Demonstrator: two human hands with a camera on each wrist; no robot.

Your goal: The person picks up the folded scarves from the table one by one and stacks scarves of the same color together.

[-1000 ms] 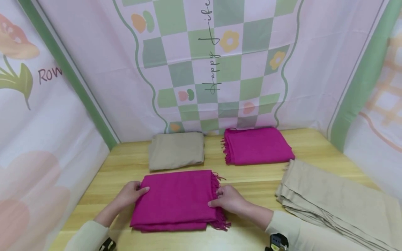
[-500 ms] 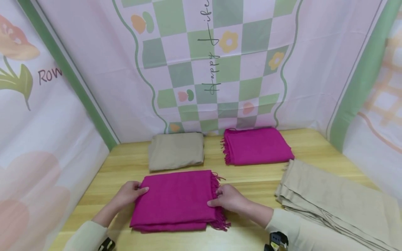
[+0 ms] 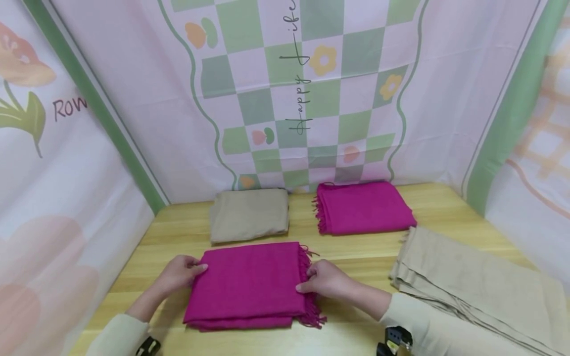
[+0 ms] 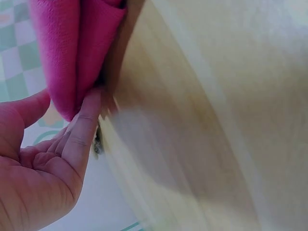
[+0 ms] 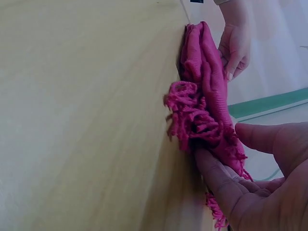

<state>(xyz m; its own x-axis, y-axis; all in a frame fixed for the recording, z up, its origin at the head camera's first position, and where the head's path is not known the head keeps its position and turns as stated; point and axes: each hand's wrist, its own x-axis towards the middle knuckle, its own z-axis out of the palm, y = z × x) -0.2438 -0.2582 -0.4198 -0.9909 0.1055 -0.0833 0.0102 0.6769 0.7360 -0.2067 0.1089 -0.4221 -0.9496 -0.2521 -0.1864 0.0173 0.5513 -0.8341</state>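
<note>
A folded magenta scarf (image 3: 249, 284) with a fringe along its right side lies on the table in the head view. My left hand (image 3: 178, 272) lightly pinches its left edge, thumb on top and fingers beneath. In the left wrist view the left thumb (image 4: 36, 108) sits at the cloth's folded edge, fingertips under the other side. At the fringed side, my right hand (image 3: 327, 282) holds the scarf with the thumb over the top. The right wrist view shows the fringe (image 5: 192, 120) hanging near the right fingers (image 5: 216, 175), whose tips are partly hidden beneath the cloth.
Behind lie a folded beige cloth (image 3: 250, 215) and a second folded magenta scarf (image 3: 365, 207) with fringe. A larger beige cloth (image 3: 485, 291) lies at the right, partly under the right sleeve. Printed curtains (image 3: 178, 123) enclose the wooden table (image 3: 356, 252).
My left hand has slid slightly left, so its thumb overlaps less of the scarf. The right hand is almost still, and the scarf stays in place.
</note>
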